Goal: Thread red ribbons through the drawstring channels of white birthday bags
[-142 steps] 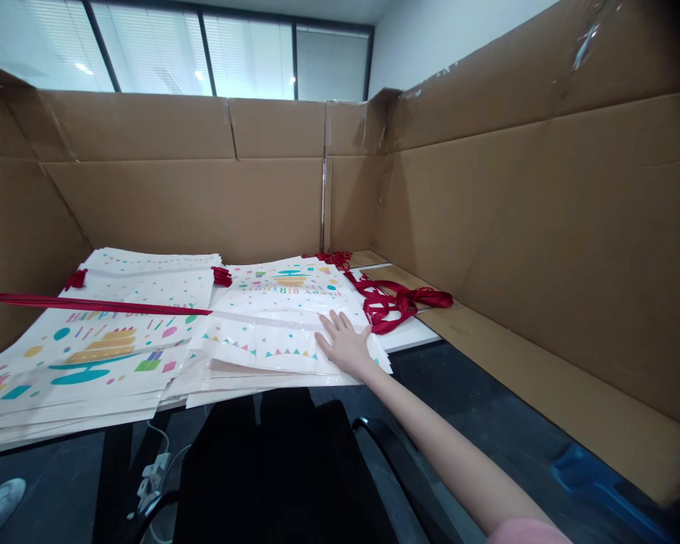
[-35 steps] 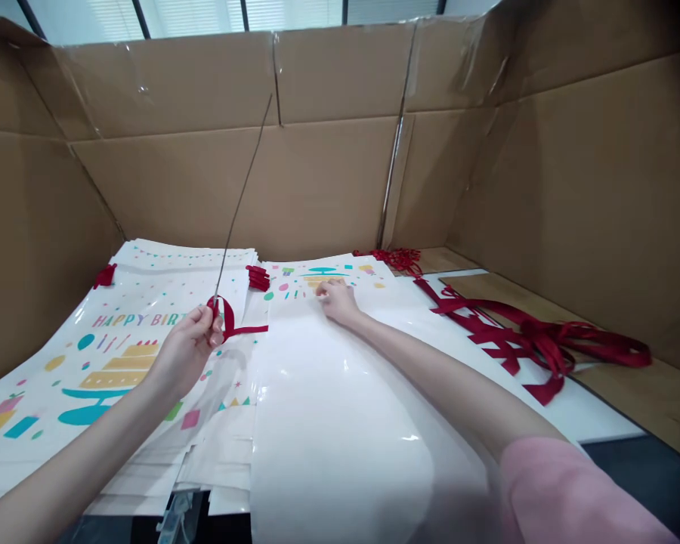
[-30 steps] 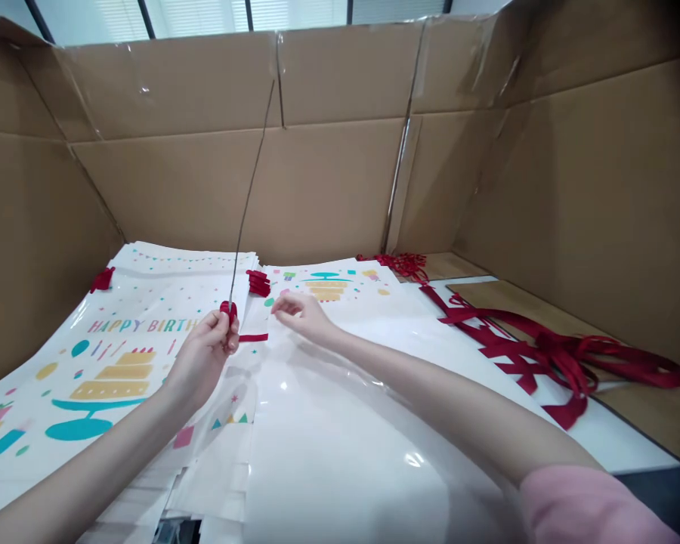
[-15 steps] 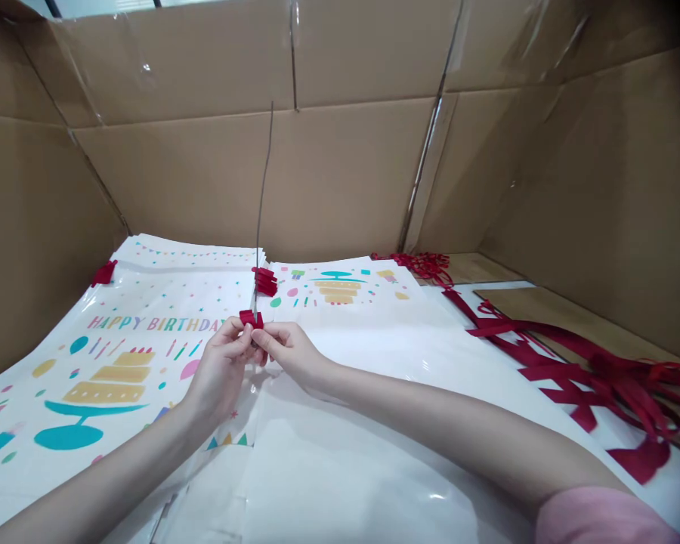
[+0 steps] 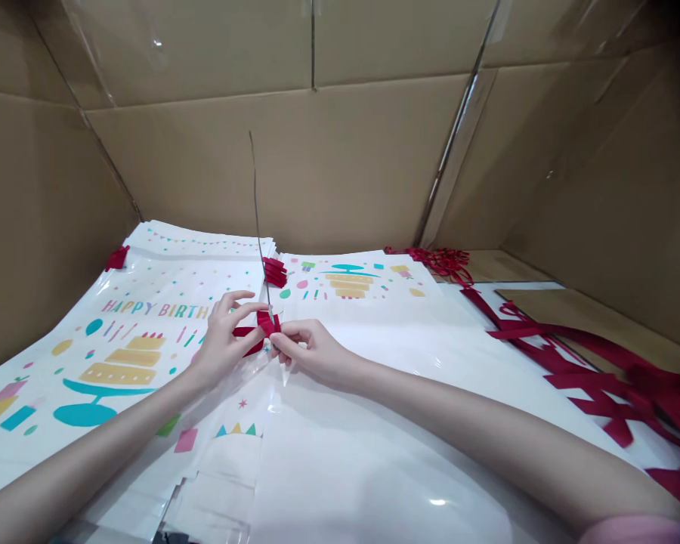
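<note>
A folded red ribbon (image 5: 267,323) sits between my hands over the printed sheets. My right hand (image 5: 309,349) pinches its lower right side between thumb and fingers. A long thin dark wire (image 5: 257,204) stands up from the ribbon, leaning slightly left toward its tip. Beside it, my left hand (image 5: 227,336) has its fingers stretched out and apart, with the fingertips close to the ribbon's left side. Part of the ribbon's tail (image 5: 251,341) shows behind the left thumb. Whether the left fingertips touch the ribbon, I cannot tell.
White birthday-printed sheets (image 5: 119,287) are stacked at left, with more white sheets (image 5: 374,423) at right. A red ribbon bundle (image 5: 275,272) lies just beyond my hands, another (image 5: 117,258) far left. Loose red ribbons (image 5: 612,378) lie right. Cardboard walls (image 5: 283,159) stand behind.
My left hand has opened from its pinch, fingers spreading to the left of the ribbon. The wire's tip has tilted left. The view has shifted slightly, while my right hand keeps its pinch.
</note>
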`<state>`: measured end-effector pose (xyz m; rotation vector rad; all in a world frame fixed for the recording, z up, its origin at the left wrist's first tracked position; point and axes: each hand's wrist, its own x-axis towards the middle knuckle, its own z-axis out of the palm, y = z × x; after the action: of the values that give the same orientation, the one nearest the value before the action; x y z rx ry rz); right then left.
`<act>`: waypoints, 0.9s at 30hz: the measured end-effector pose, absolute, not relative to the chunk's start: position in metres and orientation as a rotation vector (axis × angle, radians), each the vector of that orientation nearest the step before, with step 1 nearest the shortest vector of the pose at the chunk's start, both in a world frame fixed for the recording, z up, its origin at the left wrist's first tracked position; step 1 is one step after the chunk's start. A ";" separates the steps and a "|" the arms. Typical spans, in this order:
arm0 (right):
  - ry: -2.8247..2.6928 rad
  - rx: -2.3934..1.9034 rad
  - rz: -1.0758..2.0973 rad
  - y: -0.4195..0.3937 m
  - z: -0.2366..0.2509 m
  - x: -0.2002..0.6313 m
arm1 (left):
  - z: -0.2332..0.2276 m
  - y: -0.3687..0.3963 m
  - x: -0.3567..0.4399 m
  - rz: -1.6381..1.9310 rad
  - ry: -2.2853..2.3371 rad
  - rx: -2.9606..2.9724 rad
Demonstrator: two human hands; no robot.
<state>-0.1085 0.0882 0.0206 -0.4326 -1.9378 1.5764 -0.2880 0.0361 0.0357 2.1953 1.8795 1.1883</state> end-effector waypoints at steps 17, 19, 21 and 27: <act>-2.042 -0.431 1.617 0.091 0.000 -0.109 | 0.042 0.051 -0.409 0.835 2.576 2.715; -2.045 -0.439 1.617 0.091 0.000 -0.109 | 0.044 0.046 -0.408 0.827 2.516 2.688; -2.042 -0.446 1.621 0.092 -0.001 -0.109 | 0.046 0.042 -0.408 0.842 2.451 2.614; -2.053 -0.465 1.626 0.094 -0.005 -0.110 | 0.053 0.037 -0.409 0.990 2.272 2.218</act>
<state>-0.1099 0.0938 -0.0046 -0.4652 -2.0534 1.6263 -0.4091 0.0373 0.0532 2.2183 2.2716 0.9901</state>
